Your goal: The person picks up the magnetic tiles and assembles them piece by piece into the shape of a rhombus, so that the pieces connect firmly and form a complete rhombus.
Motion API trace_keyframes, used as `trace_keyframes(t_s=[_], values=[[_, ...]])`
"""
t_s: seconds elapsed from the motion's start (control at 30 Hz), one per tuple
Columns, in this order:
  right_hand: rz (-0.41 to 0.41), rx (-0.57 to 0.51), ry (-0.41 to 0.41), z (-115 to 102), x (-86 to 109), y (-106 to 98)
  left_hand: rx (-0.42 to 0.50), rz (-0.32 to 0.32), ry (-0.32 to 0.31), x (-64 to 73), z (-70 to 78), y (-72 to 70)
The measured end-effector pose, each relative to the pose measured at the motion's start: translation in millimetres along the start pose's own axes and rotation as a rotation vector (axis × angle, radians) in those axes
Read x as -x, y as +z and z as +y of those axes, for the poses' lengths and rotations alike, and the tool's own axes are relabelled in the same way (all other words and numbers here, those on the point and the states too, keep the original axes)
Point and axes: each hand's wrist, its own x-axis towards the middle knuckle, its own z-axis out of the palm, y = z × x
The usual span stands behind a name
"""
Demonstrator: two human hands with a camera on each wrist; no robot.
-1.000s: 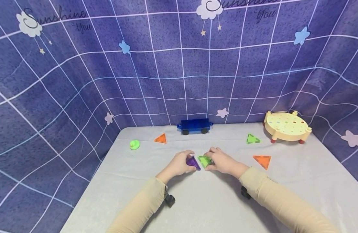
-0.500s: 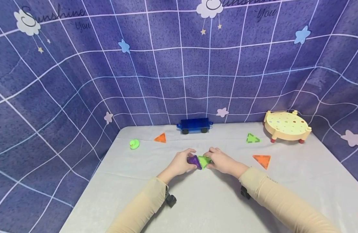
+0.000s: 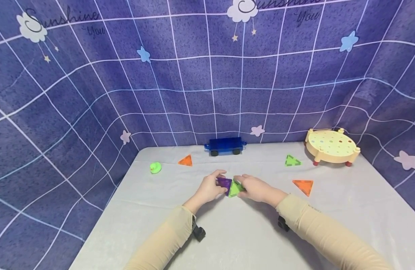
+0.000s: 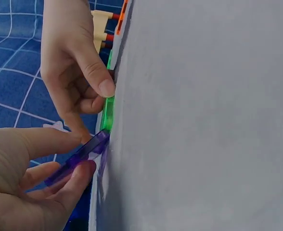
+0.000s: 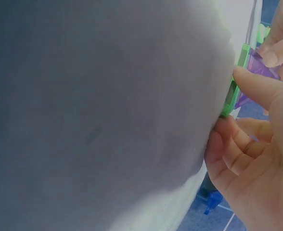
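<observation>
Between thumb and fingers, my left hand (image 3: pixel 207 189) pinches a purple translucent triangle tile (image 3: pixel 225 183). In the left wrist view this purple tile (image 4: pixel 76 159) is tilted up off the table, its edge against the green tile (image 4: pixel 108 114). My right hand (image 3: pixel 256 187) grips the green triangle tile (image 3: pixel 235 188), which lies close to the table surface; its right part is hidden by the fingers. The right wrist view shows thumb and fingers at the edges of the green tile (image 5: pixel 235 86), with the purple tile (image 5: pixel 257 72) right behind it.
Behind the hands stands a blue wheeled car base (image 3: pixel 225 146). An orange triangle (image 3: pixel 186 160) and a green duck (image 3: pixel 155 167) lie left. To the right are a green triangle (image 3: pixel 292 161), an orange triangle (image 3: pixel 304 186) and a cream toy table (image 3: pixel 333 146). A patterned curtain (image 3: pixel 194 93) borders the table.
The gap between the purple and green tiles has closed, and their edges now meet. Both tiles have turned a little, the purple one tilting in my left hand.
</observation>
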Motion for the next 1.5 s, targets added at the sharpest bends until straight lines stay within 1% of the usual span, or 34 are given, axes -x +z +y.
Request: trace_keyframes(t_s=[0.13,0.47,0.57,0.7,0.8,0.87,0.93,1.03,1.17,1.3,1.5], values=[[-0.026,-0.015,0.040,0,-2.3,2,0.041,0.008,0.009,0.1,0.1,1.5],[-0.066,-0.015,0.075,0,-8.4,6,0.080,-0.013,-0.012,-0.2,3.0,3.0],[-0.066,0.024,0.075,0,-8.2,6,0.078,-0.011,-0.005,-0.1,3.9,3.2],[-0.036,0.076,0.045,0,-6.9,7,0.058,-0.007,0.019,-0.7,4.3,3.5],[-0.018,0.037,0.009,1,-6.0,7,0.042,-0.017,0.037,-2.1,3.7,3.5],[-0.022,-0.003,-0.010,1,-5.8,7,0.032,-0.024,0.049,-3.4,2.9,3.3],[-0.028,-0.045,-0.017,2,-5.7,6,0.013,-0.027,0.062,-4.8,2.4,2.9],[-0.028,-0.060,-0.016,2,-6.0,6,-0.013,-0.024,0.079,-7.0,2.4,2.3],[-0.020,-0.036,0.006,3,-6.3,6,-0.009,-0.036,0.092,-8.6,3.6,1.5],[-0.009,-0.015,0.054,3,-6.4,8,0.009,-0.051,0.103,-9.6,3.0,-1.6],[0.026,-0.005,0.118,1,-4.0,8,-0.027,-0.021,0.102,-9.8,-5.3,-14.6]])
